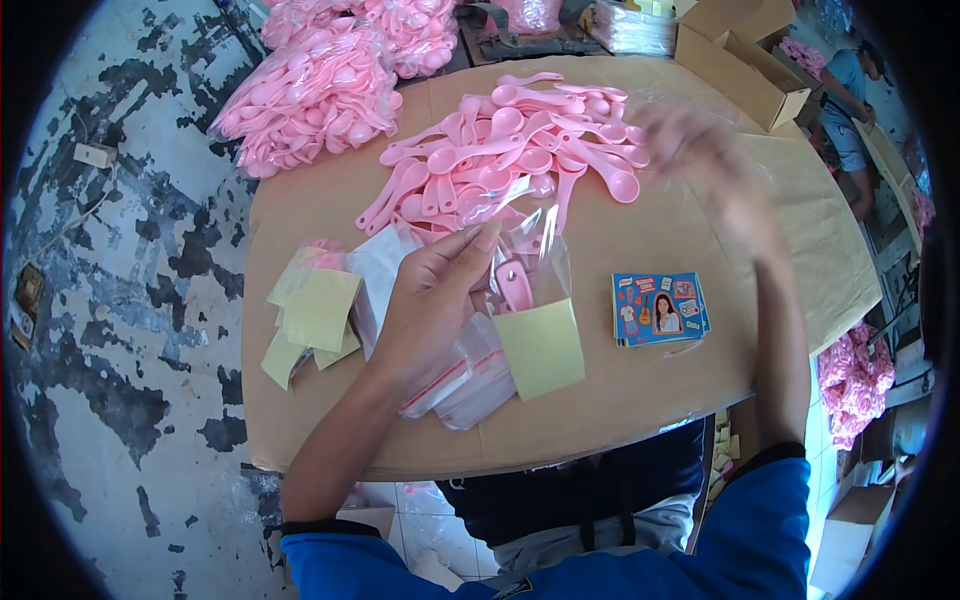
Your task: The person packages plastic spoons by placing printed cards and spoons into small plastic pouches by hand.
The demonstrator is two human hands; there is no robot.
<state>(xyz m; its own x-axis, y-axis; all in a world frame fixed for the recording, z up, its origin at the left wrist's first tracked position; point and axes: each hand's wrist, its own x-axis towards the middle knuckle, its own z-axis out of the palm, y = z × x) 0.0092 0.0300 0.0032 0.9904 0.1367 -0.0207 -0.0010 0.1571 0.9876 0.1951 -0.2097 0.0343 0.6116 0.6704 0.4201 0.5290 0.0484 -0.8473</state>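
My left hand (445,275) pinches the upper part of a clear plastic bag (550,245) above the table. A pale yellow card (540,350) shows at the bag's lower end. Above the card is a pink plastic piece (514,287) with a hole near its end, like a spoon handle; whether it lies inside the bag I cannot tell. My right hand (690,145), smeared by motion, is at the right edge of a loose heap of pink measuring spoons (500,140). Flat clear zip bags (470,385) lie beneath my left hand.
A stack of blue printed cards (660,310) lies right of the bag. Bagged pieces with yellow cards (315,310) are at left. Large bags of pink spoons (320,95) stand far left, an open cardboard box (745,60) far right. Another person (850,100) is beyond.
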